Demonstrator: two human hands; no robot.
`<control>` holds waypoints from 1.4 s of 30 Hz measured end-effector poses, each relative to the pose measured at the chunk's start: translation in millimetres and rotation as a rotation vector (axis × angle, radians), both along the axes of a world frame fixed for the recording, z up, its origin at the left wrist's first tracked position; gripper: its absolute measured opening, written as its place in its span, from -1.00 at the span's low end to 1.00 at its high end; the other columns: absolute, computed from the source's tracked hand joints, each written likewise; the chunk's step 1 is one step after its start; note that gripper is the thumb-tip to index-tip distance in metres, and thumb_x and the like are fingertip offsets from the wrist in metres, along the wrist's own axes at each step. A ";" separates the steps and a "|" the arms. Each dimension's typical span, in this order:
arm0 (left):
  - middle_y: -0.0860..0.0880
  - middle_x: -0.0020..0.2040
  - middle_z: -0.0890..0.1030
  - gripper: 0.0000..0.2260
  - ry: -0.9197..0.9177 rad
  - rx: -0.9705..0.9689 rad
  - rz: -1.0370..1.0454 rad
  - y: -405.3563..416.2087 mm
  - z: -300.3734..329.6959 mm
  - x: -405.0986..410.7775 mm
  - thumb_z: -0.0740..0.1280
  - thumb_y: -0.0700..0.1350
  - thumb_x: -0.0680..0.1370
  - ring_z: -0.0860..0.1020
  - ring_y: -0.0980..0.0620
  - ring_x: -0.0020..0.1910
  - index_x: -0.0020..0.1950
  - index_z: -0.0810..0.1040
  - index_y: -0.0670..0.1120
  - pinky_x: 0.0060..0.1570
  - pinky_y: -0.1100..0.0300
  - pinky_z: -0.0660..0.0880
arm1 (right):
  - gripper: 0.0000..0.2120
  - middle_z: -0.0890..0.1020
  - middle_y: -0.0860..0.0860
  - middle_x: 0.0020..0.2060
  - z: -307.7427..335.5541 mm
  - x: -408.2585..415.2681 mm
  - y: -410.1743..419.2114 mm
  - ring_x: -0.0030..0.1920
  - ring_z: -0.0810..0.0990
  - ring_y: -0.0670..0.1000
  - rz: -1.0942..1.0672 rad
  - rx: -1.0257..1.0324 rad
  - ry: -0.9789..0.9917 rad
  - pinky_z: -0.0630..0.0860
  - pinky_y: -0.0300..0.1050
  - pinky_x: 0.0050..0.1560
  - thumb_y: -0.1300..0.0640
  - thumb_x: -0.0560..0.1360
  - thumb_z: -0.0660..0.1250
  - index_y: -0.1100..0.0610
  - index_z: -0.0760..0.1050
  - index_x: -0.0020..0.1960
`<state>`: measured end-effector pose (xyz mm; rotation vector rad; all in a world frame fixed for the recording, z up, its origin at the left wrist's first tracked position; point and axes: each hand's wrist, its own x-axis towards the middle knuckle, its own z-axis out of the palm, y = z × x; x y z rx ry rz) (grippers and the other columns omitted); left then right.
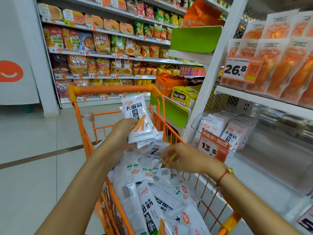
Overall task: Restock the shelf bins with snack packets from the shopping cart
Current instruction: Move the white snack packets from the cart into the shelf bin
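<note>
An orange wire shopping cart (85, 133) below me is piled with several white snack packets (157, 197) printed in black and orange. My left hand (118, 133) grips a small stack of these white packets (138, 119), held upright above the cart. My right hand (184, 158) hovers over the pile near the cart's right side, fingers curled around something small and yellow; blur hides the grip. On the right, a clear shelf bin (198, 119) holds more of the same white packets (232, 131) behind an orange 13.5 price tag (213, 148).
A white shelf upright (213, 68) stands just right of the cart. Above the bin hang orange vacuum packs (279, 68) with a 26.8 tag. Across the aisle, shelves (108, 55) carry noodle and chip bags. Grey tiled floor (33, 150) lies to the left.
</note>
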<state>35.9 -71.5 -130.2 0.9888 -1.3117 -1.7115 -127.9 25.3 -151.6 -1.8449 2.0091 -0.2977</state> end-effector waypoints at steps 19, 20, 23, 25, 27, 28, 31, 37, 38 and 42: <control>-0.17 0.25 0.52 -0.58 -0.095 -0.057 0.157 -13.8 -5.1 6.3 0.17 0.05 0.62 0.52 -0.17 0.17 0.41 0.33 -0.13 0.17 -0.05 0.47 | -0.64 0.45 -0.01 0.29 -9.5 16.0 -12.9 0.21 0.46 0.05 0.368 0.024 0.157 0.43 0.00 0.18 0.15 0.57 0.28 -0.07 0.47 0.35; -0.16 0.26 0.51 -0.58 -0.107 -0.065 0.158 -13.3 -4.7 5.2 0.16 0.04 0.63 0.50 -0.18 0.19 0.43 0.30 -0.12 0.22 -0.06 0.44 | -0.66 0.47 0.00 0.28 -4.8 8.6 -10.7 0.24 0.44 0.03 0.378 0.035 0.095 0.40 -0.02 0.22 0.18 0.58 0.25 -0.04 0.50 0.32; -0.16 0.26 0.48 -0.63 -0.156 -0.081 0.142 -11.5 -4.9 1.8 0.11 0.00 0.64 0.48 -0.20 0.22 0.42 0.27 -0.12 0.27 -0.07 0.40 | -0.72 0.56 0.01 0.22 15.3 -8.1 5.0 0.24 0.49 -0.02 0.290 -0.017 -0.163 0.41 -0.13 0.25 0.06 0.60 0.22 0.08 0.55 0.25; -0.19 0.33 0.45 -0.59 -0.178 -0.091 0.093 -6.7 -5.9 -2.0 0.14 0.00 0.63 0.46 -0.22 0.27 0.45 0.25 -0.11 0.31 -0.16 0.37 | -0.60 0.66 0.02 0.00 26.0 -13.7 14.6 0.04 0.61 0.02 0.139 -0.171 -0.462 0.50 -0.15 0.09 -0.14 0.52 0.22 0.16 0.57 0.09; -0.16 0.41 0.39 -0.53 -0.188 -0.087 0.020 -4.6 -7.7 -7.0 0.18 0.03 0.60 0.42 -0.21 0.32 0.48 0.22 -0.08 0.32 -0.16 0.35 | -0.69 0.70 -0.07 -0.15 32.1 -11.7 16.0 -0.11 0.66 -0.07 -0.042 -0.302 -0.752 0.53 -0.29 -0.04 -0.13 0.50 0.25 0.12 0.54 -0.05; -0.15 0.37 0.43 -0.59 -0.183 -0.092 0.003 -3.7 -9.3 -10.8 0.20 -0.01 0.61 0.45 -0.19 0.27 0.43 0.28 -0.09 0.28 -0.09 0.37 | -0.80 0.71 -0.08 -0.09 32.2 -10.6 13.2 -0.08 0.67 -0.11 -0.127 -0.371 -0.825 0.54 -0.29 0.01 -0.06 0.53 0.26 0.06 0.52 -0.03; -0.08 0.11 0.57 -0.86 -0.158 -0.098 -0.064 13.1 -5.1 -23.9 0.19 -0.15 0.63 0.52 -0.13 0.12 0.17 0.46 -0.02 0.15 0.02 0.44 | -0.80 0.67 0.22 -0.02 26.0 -6.7 1.8 0.00 0.66 0.19 -0.331 -0.535 -0.908 0.54 0.05 0.12 -0.04 0.54 0.30 0.07 0.53 0.04; -0.20 0.17 0.53 -0.70 -0.079 -0.012 -0.107 28.8 -2.9 -52.0 0.10 -0.17 0.64 0.53 -0.20 0.08 0.35 0.39 -0.15 0.19 -0.08 0.43 | -0.82 0.45 -0.08 -0.44 1.1 2.5 -7.4 -0.46 0.41 -0.15 -0.518 -0.857 -0.512 0.38 -0.23 -0.35 -0.09 0.51 0.33 0.02 0.49 -0.08; -0.24 0.10 0.55 -0.73 -0.056 0.036 -0.121 32.0 -0.3 -55.3 0.10 -0.14 0.64 0.54 -0.20 -0.03 0.30 0.43 -0.16 0.13 -0.07 0.45 | -0.79 0.44 -0.08 -0.45 -0.2 3.2 -7.3 -0.45 0.43 -0.14 -0.529 -0.867 -0.483 0.40 -0.17 -0.30 -0.11 0.53 0.30 0.03 0.48 -0.06; -0.23 0.20 0.52 -0.66 -0.121 -0.035 -0.207 36.2 -8.2 -68.9 0.11 -0.22 0.63 0.53 -0.22 0.09 0.42 0.32 -0.18 0.11 -0.03 0.46 | -0.74 0.48 -0.04 -0.31 -6.4 -0.6 -12.6 -0.34 0.47 -0.05 -0.648 -0.851 -0.587 0.42 -0.08 -0.24 -0.09 0.60 0.18 0.10 0.44 0.06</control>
